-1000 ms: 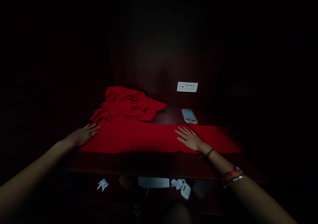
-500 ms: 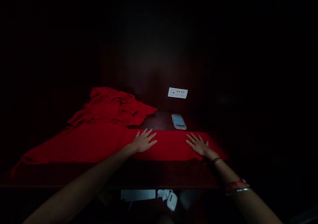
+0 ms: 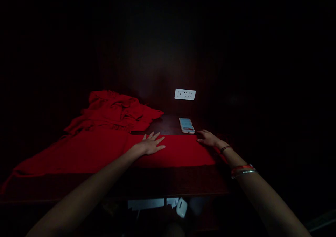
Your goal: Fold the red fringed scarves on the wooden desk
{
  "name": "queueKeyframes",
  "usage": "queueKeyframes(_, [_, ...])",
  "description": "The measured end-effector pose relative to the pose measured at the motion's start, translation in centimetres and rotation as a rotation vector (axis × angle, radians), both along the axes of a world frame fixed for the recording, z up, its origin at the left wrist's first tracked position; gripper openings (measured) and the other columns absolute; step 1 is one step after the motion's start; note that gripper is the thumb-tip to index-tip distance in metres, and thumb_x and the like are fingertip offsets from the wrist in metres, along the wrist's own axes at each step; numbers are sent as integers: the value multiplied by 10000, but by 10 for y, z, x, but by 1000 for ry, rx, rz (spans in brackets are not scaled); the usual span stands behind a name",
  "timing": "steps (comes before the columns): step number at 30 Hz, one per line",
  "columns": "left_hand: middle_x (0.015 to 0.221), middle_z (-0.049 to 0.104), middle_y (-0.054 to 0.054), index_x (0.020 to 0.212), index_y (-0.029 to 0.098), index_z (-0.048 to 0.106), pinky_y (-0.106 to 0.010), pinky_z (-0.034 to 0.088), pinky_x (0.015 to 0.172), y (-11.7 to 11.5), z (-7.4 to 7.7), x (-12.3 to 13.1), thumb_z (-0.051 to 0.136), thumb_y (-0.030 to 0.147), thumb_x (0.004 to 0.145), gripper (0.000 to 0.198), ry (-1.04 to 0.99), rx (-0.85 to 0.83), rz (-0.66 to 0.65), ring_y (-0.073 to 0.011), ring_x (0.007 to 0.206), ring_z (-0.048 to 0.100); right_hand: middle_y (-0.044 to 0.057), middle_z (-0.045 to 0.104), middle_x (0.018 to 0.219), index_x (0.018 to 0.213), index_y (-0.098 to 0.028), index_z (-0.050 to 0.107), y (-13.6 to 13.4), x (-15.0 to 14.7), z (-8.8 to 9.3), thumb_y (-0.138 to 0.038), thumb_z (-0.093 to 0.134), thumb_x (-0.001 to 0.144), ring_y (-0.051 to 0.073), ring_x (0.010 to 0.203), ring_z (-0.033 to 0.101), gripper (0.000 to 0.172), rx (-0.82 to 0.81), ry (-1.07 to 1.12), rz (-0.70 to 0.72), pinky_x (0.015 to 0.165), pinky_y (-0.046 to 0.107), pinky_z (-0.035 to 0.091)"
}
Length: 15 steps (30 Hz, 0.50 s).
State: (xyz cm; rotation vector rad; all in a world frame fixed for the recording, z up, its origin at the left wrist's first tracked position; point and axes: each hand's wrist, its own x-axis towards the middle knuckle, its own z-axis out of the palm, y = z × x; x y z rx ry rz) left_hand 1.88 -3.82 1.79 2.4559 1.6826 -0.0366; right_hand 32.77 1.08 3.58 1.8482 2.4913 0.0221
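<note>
A red scarf (image 3: 181, 151), with what look like fringes, lies in a flat band along the dark tabletop. My left hand (image 3: 151, 146) rests palm down on the band, fingers spread, a ring on one of them. At the band's far edge, toward its right end, is my right hand (image 3: 208, 138). Its fingers are slightly bent and the thumb stands apart from them; nothing shows between them. On the left the band widens, and a crumpled heap of red cloth (image 3: 115, 107) lies behind it. Whether heap and band are one piece I cannot tell.
A phone (image 3: 187, 125) with a blurred screen lies just beyond the scarf, close to my right fingertips. A white wall socket (image 3: 185, 94) sits behind it. Below the table edge are a white earbud case (image 3: 181, 208) and crumpled white paper (image 3: 172, 202). Surroundings are very dark.
My right hand has moved away from me to the band's far edge, and its spread fingers are now more bent. My left hand stays in place on the cloth. The view has shifted slightly.
</note>
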Motion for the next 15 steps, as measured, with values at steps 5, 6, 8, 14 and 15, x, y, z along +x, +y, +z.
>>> queueKeyframes(5, [1363,71,-35,1280,319,148,-517,93,922,3,-14,0,138,593,776,574,-53,61,-59,-286,1221,39,113,527,1076,1102,-117,491,17,6,11,-296,527,678,197,951,501,462,-91,-38,20,790,258,384])
queueKeyframes(6, [1363,71,-36,1280,319,151,-518,97,921,3,-15,-1,135,593,777,573,-53,62,-63,-287,1220,42,106,560,1020,1048,-122,533,19,8,12,-281,533,670,197,904,525,410,-99,-46,13,757,255,398])
queueKeyframes(8, [1363,72,-40,1279,312,162,-513,106,922,2,-13,-2,127,584,784,566,-48,63,-65,-284,1221,48,92,602,920,930,-134,597,23,11,14,-248,541,655,199,838,550,303,-103,-64,2,713,254,408])
queueKeyframes(14, [1361,78,-56,1279,298,180,-509,107,923,4,-15,-10,147,573,789,563,-21,89,-19,-288,1219,66,81,610,892,878,-159,611,23,26,20,-239,524,674,191,834,552,236,-52,-104,-59,682,232,401])
queueKeyframes(15, [1362,73,-56,1279,295,182,-509,109,923,4,-16,-10,155,578,785,570,-21,92,-12,-289,1219,64,87,606,907,898,-157,605,22,29,21,-240,510,688,191,846,550,246,-38,-108,-82,683,232,400])
